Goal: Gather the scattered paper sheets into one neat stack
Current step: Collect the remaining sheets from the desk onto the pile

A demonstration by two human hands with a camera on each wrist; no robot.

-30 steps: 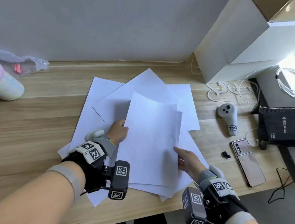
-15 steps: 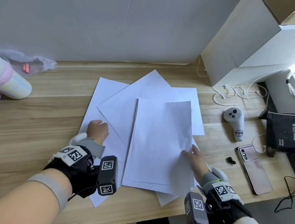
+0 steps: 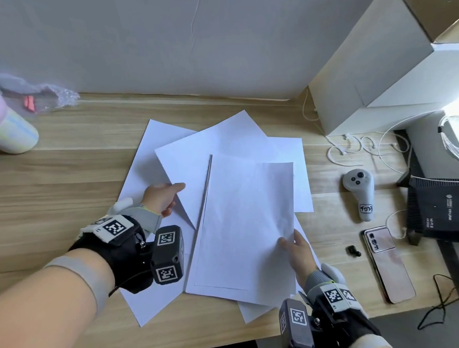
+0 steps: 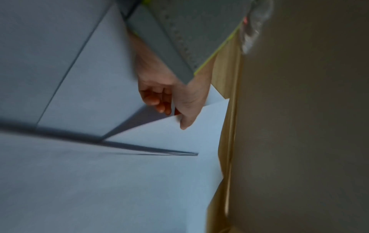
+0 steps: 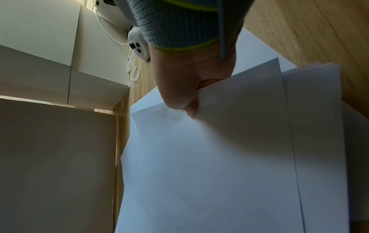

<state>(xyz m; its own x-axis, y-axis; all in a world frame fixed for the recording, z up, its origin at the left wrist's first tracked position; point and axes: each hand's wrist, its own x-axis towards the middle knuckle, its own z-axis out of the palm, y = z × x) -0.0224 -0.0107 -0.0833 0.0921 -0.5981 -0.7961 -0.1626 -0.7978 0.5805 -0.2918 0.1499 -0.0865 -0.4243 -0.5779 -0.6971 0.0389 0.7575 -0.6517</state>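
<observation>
Right hand (image 3: 297, 253) grip pinched the gathered sheets (image 3: 243, 222) at their right edge, thumb on top. Left hand (image 3: 159, 198) grip pinched an angled sheet (image 3: 210, 148). About four loose sheets lay overlapping on the table (image 3: 59, 187).

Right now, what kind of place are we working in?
Probably a home or office desk: a wooden desk against a wall, with a router, a phone and cardboard boxes beside the sheets.
</observation>
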